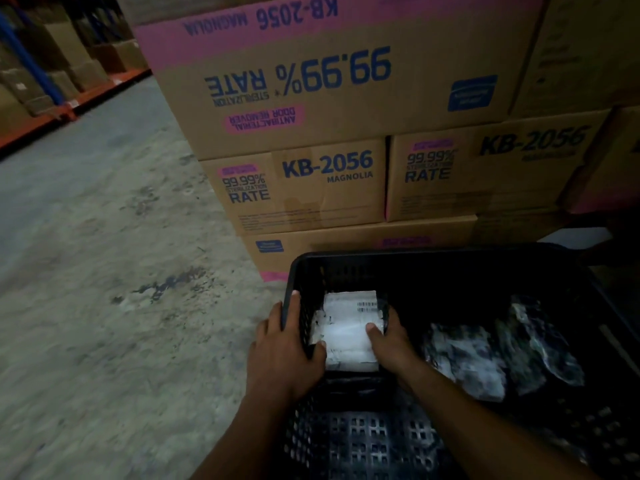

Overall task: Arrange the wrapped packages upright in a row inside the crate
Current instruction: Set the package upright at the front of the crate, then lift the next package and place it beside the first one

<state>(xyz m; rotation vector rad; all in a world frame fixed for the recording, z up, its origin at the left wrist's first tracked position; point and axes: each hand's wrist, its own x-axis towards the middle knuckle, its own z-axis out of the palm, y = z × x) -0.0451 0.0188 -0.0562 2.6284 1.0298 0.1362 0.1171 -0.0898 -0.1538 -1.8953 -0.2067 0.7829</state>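
A black plastic crate [433,258] stands on the floor before me. A white wrapped package [346,327] with a barcode label leans against the crate's left wall. My left hand [287,348] grips the crate's left rim, its thumb touching the package. My right hand [391,337] is inside the crate, its thumb on the package's face and its fingers round the right edge. Two more wrapped packages [464,362] [540,344] lie tilted in the right half of the crate, dark and glossy.
Stacked cardboard boxes [311,192] marked KB-2056 rise just behind the crate. Bare concrete floor [104,254] spreads to the left. Orange and blue warehouse racking [52,81] with more boxes runs along the far left.
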